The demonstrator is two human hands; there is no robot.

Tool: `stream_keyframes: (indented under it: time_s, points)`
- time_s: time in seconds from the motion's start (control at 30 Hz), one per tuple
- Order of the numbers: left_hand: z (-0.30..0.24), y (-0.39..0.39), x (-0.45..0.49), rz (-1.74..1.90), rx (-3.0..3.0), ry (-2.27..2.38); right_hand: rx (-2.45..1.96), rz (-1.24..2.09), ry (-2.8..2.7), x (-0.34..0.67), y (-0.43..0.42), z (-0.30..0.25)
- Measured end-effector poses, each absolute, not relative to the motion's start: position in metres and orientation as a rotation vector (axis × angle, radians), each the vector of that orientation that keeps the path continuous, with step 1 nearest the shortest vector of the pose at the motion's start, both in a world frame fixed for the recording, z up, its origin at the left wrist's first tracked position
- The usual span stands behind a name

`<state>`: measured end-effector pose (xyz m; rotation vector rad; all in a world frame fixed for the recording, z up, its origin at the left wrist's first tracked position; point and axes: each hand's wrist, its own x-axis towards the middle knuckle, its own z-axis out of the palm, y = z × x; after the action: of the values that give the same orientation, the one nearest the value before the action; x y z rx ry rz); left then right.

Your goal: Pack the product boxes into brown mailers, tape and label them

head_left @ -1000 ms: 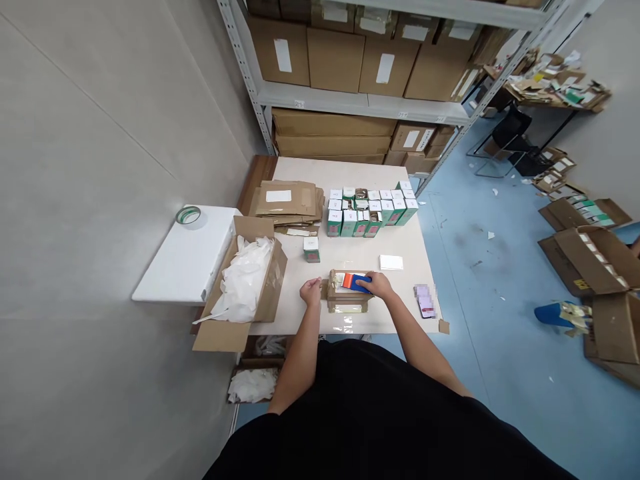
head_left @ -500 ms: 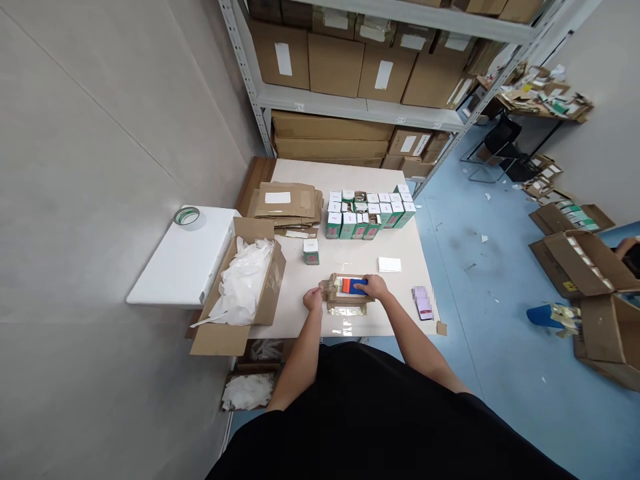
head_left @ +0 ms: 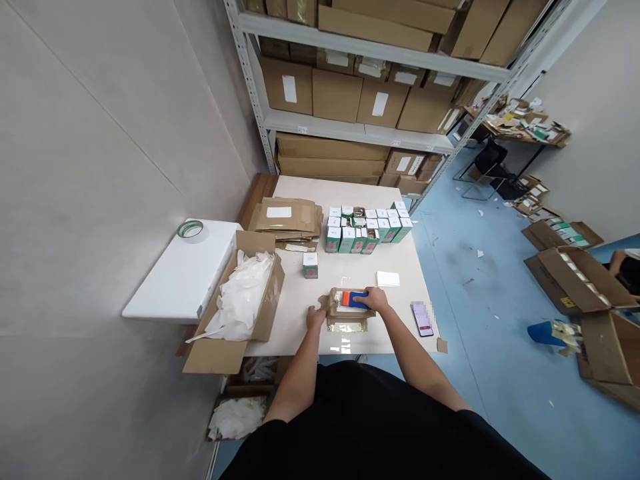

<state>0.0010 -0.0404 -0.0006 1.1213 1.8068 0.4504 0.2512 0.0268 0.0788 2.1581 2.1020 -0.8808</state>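
Observation:
A small cardboard box (head_left: 331,311), with shiny tape on it, lies near the table's front edge. My left hand (head_left: 315,317) is at its left end, fingers closed on a brown flap there; the fingertips are partly hidden. My right hand (head_left: 376,299) grips a blue-and-orange hand tool (head_left: 356,299) lying across the top of the box. The tool's exact kind is too small to tell. Behind the box, one green-and-white carton (head_left: 311,265) stands alone, left of a cluster of similar cartons (head_left: 347,240). A white slip (head_left: 388,279) rests beyond my right hand.
Left of the table, an open cardboard box (head_left: 267,307) holds white plastic bags. Flattened cardboard (head_left: 295,213) is stacked behind it. A phone (head_left: 423,320) lies near the right edge. Tape rolls (head_left: 191,229) sit on a white surface. A loaded shelf (head_left: 340,130) rises at the back.
My left hand has shifted slightly from the taped end onto the brown flap, which now sticks out leftward. My right hand keeps its grip on the tool. The camera view has tilted up a little.

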Motion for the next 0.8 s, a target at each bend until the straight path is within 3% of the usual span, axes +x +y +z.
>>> stream_keyframes:
  time_s: [0.17, 0.37, 0.8]
  points:
    - [0.016, -0.016, -0.006, 0.421, 1.374, 1.736, 2.147, -0.898, 2.114, 0.252, 0.026, 0.085]
    - [0.031, 0.017, 0.010, -0.080, 1.705, 1.504, 2.072, -0.953, 2.148, 0.252, 0.022, 0.086]
    - [0.039, 0.026, 0.005, -0.200, 1.815, 1.524, 2.091, -0.964, 2.014, 0.263, 0.023, 0.107]
